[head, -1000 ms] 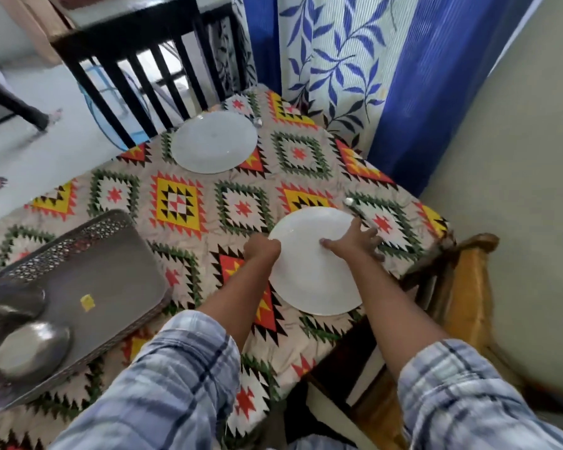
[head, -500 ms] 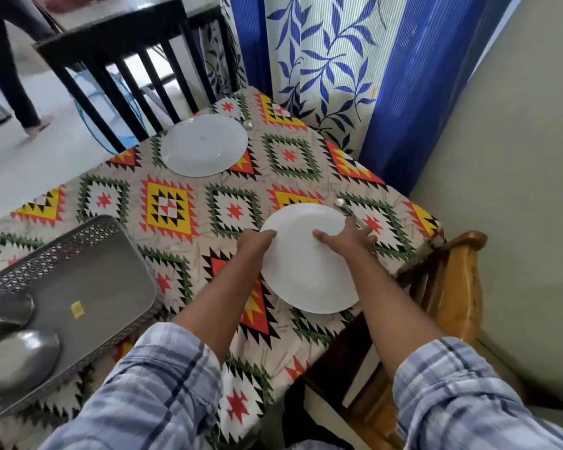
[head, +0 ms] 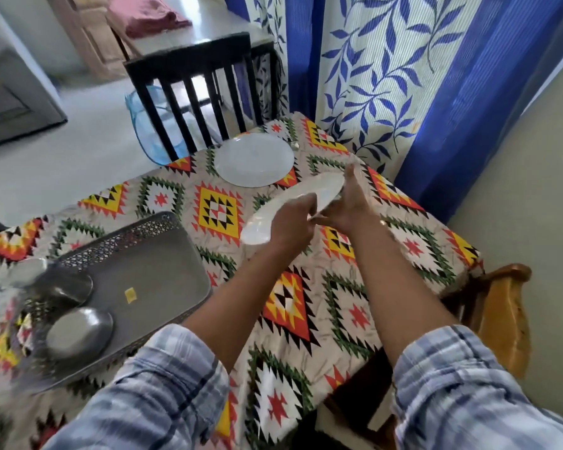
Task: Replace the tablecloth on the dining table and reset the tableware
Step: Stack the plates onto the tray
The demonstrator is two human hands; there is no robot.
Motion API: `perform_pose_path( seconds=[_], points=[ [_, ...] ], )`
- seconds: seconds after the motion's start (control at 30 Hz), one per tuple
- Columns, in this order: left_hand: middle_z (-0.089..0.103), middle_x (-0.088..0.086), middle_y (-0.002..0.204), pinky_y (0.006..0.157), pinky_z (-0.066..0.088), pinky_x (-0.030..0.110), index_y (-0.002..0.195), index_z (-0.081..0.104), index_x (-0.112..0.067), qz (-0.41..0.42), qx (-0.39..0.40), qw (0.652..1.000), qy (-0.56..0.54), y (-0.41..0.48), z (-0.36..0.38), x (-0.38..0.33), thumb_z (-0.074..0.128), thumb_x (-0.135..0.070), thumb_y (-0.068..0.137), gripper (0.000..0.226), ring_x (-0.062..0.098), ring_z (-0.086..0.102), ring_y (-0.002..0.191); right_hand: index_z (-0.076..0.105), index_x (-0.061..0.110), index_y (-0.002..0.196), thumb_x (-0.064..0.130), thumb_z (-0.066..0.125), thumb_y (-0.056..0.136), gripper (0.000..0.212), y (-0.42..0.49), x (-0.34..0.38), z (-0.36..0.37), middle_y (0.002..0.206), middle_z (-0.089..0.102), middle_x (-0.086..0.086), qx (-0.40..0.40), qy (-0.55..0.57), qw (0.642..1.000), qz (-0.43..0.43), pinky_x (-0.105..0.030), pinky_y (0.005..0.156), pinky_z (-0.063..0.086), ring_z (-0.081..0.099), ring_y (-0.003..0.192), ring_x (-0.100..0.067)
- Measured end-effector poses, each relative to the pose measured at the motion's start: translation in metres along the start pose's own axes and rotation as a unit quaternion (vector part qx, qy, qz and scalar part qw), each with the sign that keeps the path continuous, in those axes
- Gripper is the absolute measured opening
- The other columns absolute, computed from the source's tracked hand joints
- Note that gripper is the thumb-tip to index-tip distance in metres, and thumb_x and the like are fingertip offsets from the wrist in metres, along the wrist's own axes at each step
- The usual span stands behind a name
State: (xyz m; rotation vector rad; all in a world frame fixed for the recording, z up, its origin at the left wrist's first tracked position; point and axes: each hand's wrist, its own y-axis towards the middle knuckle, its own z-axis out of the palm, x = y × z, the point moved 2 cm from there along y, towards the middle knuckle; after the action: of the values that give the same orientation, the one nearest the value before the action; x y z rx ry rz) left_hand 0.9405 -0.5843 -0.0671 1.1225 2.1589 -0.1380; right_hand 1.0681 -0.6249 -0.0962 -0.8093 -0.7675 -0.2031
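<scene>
Both hands, left hand (head: 291, 222) and right hand (head: 348, 206), pinched the tilted white plate (head: 306, 196) between their fingers, its long axis running up-right beyond the knuckles.

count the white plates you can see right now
2. One plate lies flat on the tablecloth at the far end by the dark chair. The other plate is tilted, held above the table by the left hand and right hand.
</scene>
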Motion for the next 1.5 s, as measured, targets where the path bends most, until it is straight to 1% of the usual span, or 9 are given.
perform_pose_path(
  seconds=[0.1,0.2,0.37,0.53,0.8,0.97,1.13,1.4,1.5],
  points=[
    [0.062,0.012,0.087,0.067,0.047,0.042,0.083,0.055,-0.008,0.003,0.039,0.997,0.063,-0.02,0.018,0.041,0.057,0.008,0.076,0.017,0.033,0.055,0.085,0.046,0.015,0.135,0.023,0.055,0.091,0.046,0.025,-0.034,0.0,0.123,0.058,-0.021,-0.068,-0.06,0.996,-0.01,-0.059,0.076,0.053,0.061,0.102,-0.04],
    [0.059,0.011,0.099,0.074,0.046,0.044,0.094,0.054,-0.008,0.042,0.117,0.986,0.114,-0.026,0.034,0.058,0.055,-0.001,0.083,0.013,0.032,0.051,0.097,0.045,0.008,0.134,-0.009,0.041,0.084,0.053,0.034,-0.052,-0.005,0.124,0.055,-0.025,-0.134,-0.077,0.988,-0.025,-0.058,0.075,0.053,0.06,0.1,-0.043],
    [0.057,0.003,0.115,0.088,0.044,0.042,0.109,0.057,-0.018,0.027,0.264,0.957,0.114,0.001,0.051,0.092,0.064,-0.041,0.085,0.034,0.022,0.046,0.109,0.054,0.003,0.115,0.007,0.047,0.082,0.033,0.067,-0.046,-0.026,0.106,0.061,-0.017,-0.267,-0.349,0.898,-0.023,-0.037,0.07,0.054,0.059,0.089,-0.033],
    [0.068,0.011,0.101,0.078,0.043,0.027,0.097,0.065,-0.004,-0.171,0.048,0.977,-0.117,0.095,0.024,0.148,0.067,-0.02,0.087,0.019,0.023,0.061,0.092,0.06,0.006,0.113,0.024,0.055,0.082,0.036,0.138,-0.007,-0.018,0.116,0.059,-0.019,-0.294,-0.539,0.788,-0.042,-0.037,0.084,0.048,0.057,0.105,-0.037],
    [0.056,0.016,0.121,0.084,0.047,0.037,0.108,0.053,-0.009,-0.46,-0.097,0.84,-0.27,0.206,0.01,0.258,0.062,-0.021,0.09,0.023,0.028,0.054,0.1,0.05,0.008,0.124,0.027,0.063,0.085,0.045,0.252,0.049,0.068,0.12,0.054,-0.009,-0.099,-0.569,0.801,-0.155,-0.032,0.085,0.044,0.054,0.107,-0.026],
    [0.055,0.017,0.127,0.09,0.051,0.041,0.125,0.051,-0.003,-0.569,-0.112,0.797,-0.169,0.231,0.012,0.298,0.064,-0.026,0.084,0.049,0.036,0.056,0.11,0.04,0.007,0.136,0.032,0.06,0.085,0.06,0.293,0.046,0.082,0.133,0.043,-0.019,-0.096,-0.629,0.758,-0.145,-0.043,0.102,0.039,0.041,0.125,-0.036],
    [0.058,0.017,0.123,0.089,0.053,0.043,0.122,0.052,-0.002,-0.588,-0.162,0.783,-0.127,0.242,0.012,0.313,0.057,-0.022,0.081,0.046,0.037,0.058,0.107,0.038,0.006,0.135,0.036,0.054,0.088,0.058,0.306,0.033,0.085,0.134,0.044,-0.018,-0.18,-0.653,0.711,-0.189,-0.044,0.095,0.04,0.039,0.123,-0.036],
    [0.06,0.013,0.116,0.083,0.055,0.045,0.13,0.047,-0.002,-0.574,-0.236,0.701,-0.352,0.254,-0.001,0.312,0.07,-0.017,0.077,0.059,0.034,0.061,0.101,0.039,0.007,0.134,0.046,0.052,0.089,0.061,0.31,0.035,0.086,0.131,0.048,-0.018,-0.201,-0.632,0.722,-0.196,-0.045,0.094,0.04,0.041,0.121,-0.037],
    [0.061,0.014,0.12,0.077,0.056,0.045,0.128,0.052,-0.007,-0.502,-0.209,0.739,-0.397,0.271,-0.019,0.285,0.073,-0.016,0.078,0.055,0.033,0.061,0.098,0.04,0.007,0.133,0.046,0.05,0.091,0.058,0.305,0.038,0.084,0.13,0.049,-0.019,-0.171,-0.601,0.756,-0.193,-0.043,0.097,0.038,0.044,0.12,-0.038]
  ],
)
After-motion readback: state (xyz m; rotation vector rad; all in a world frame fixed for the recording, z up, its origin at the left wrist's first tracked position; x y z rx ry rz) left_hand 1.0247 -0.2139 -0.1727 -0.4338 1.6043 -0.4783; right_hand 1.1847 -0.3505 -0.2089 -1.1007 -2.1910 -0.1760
